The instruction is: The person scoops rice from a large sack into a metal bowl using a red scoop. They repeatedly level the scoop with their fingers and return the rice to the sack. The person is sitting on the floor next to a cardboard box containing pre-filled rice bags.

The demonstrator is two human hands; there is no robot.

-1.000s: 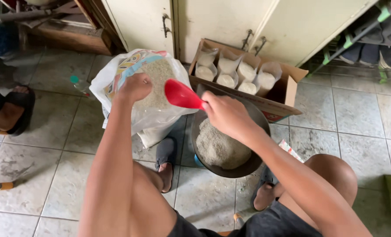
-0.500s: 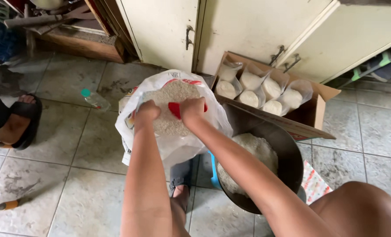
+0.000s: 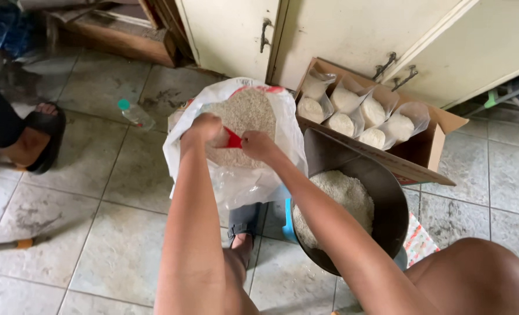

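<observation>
While left hand (image 3: 206, 127) grips sack (image 3: 236, 175), scoop (image 3: 232, 139) sits between hands.

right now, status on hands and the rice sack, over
Left hand grips the white rice sack rim. Right hand holds red scoop in the sack. Dark pan of rice beside it; nothing blocking.

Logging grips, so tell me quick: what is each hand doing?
Left hand: closed on the bag rim.
Right hand: closed on the red scoop.
</observation>
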